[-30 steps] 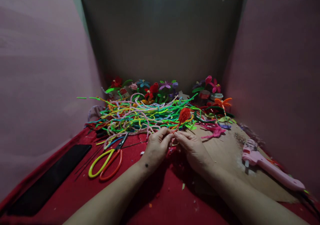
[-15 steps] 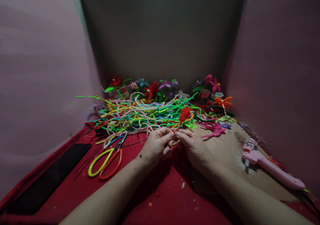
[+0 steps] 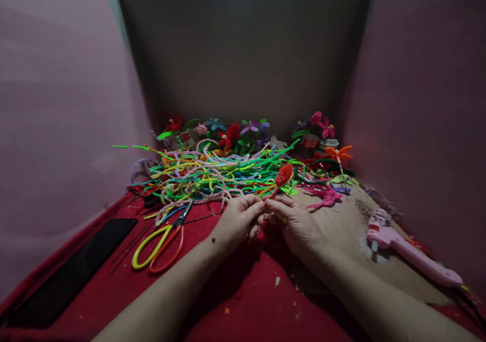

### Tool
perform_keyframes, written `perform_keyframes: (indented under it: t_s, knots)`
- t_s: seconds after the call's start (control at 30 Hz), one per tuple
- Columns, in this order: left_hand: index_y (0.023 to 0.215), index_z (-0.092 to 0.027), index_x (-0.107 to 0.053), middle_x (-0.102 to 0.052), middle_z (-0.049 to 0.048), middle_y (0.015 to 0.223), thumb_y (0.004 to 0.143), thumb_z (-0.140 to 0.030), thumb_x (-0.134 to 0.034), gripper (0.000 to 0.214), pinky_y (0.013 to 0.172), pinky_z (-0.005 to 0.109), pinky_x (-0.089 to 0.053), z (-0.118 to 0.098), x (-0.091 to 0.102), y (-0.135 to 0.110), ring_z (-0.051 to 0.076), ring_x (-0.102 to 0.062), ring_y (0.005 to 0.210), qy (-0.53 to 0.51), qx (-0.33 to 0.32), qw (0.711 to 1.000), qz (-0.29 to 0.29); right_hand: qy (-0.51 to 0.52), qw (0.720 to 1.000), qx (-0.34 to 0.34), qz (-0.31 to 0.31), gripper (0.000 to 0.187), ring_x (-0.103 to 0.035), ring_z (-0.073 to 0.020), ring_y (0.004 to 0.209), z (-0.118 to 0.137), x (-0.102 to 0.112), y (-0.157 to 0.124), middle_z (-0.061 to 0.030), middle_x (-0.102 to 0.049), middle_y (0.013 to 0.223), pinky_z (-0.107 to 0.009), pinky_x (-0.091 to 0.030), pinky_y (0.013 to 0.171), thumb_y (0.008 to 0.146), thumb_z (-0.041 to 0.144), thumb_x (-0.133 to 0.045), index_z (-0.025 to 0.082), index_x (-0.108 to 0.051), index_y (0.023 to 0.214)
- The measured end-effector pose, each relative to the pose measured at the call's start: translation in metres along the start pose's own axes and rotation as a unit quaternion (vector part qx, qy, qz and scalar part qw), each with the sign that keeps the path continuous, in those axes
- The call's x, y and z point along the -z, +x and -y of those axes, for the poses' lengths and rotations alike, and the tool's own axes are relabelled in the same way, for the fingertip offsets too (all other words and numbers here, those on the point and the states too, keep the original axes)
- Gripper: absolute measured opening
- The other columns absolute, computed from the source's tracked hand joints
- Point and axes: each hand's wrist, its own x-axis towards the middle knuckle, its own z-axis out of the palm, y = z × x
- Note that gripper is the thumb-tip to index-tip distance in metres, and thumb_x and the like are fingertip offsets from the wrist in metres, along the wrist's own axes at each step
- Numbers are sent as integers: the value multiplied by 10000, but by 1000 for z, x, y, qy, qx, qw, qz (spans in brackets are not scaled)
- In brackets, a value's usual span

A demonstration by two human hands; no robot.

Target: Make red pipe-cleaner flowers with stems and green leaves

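Observation:
Both my left hand (image 3: 243, 216) and my right hand (image 3: 294, 221) pinch the lower end of the stem of a red pipe-cleaner flower bud (image 3: 284, 175). The fingertips meet near the middle of the view, so the stem's very end is hidden. The bud points up and tilts right above my right hand. Just beyond the hands lies a tangled heap of coloured pipe cleaners (image 3: 205, 172). Scissors with one yellow and one red handle (image 3: 166, 245) rest on the red cloth (image 3: 243, 301), left of my left hand.
A pink glue gun (image 3: 412, 256) lies on a brown board (image 3: 341, 230) at the right. A flat black object (image 3: 74, 271) is at the left. Finished pipe-cleaner flowers (image 3: 250, 127) and jars (image 3: 328, 144) line the back. An orange pipe-cleaner figure (image 3: 338, 154) stands right.
The red bud has tipped slightly to the right as its stem turned between my fingers. Both hands keep their pinch in nearly the same place.

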Motion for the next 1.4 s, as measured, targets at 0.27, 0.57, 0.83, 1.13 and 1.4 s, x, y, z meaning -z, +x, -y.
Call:
perform_keyframes:
  t_s: [0.27, 0.57, 0.83, 1.13, 1.4]
  knots:
    - [683, -160, -554, -486, -34, 568, 833, -257, -457, 203, 544, 212, -314, 10, 3, 0, 78, -411, 530, 302, -167, 931, -117, -41, 999, 8, 6, 211, -478, -68, 498, -7, 7, 4, 17, -601, 592, -190, -352, 464, 644, 328, -726, 145, -678, 737]
    - [660, -166, -463, -412, -89, 439, 758, -315, -549, 199, 323, 153, -218, -8, 0, 0, 19, -279, 291, -41, 12, 998, -47, -47, 998, 14, 50, 116, -543, -119, 605, -2, 7, 4, -4, -645, 685, -231, -409, 554, 643, 255, -717, 185, -695, 733]
    - [704, -166, -460, -426, -94, 483, 781, -287, -568, 179, 254, 106, -215, -8, 6, -3, -11, -175, 271, -192, 91, 976, 55, -67, 996, 29, 49, 49, -527, -106, 563, 1, 7, 5, 12, -625, 616, -228, -405, 551, 641, 206, -679, 165, -675, 667]
    - [787, -138, -515, -410, -87, 536, 817, -246, -533, 113, 238, 94, -246, -2, 15, 0, -21, -150, 279, -261, 104, 950, 138, -12, 997, -15, 78, 184, -527, -101, 538, -4, 11, 9, -5, -650, 620, -223, -369, 506, 614, 233, -711, 158, -699, 781]
    - [788, -133, -532, -390, -87, 525, 829, -231, -514, 108, 236, 101, -251, -5, 18, -1, -19, -135, 279, -278, 111, 939, 171, -18, 994, -19, 107, 173, -483, -92, 510, 3, 10, 5, -3, -634, 623, -208, -288, 440, 632, 208, -694, 170, -702, 801]
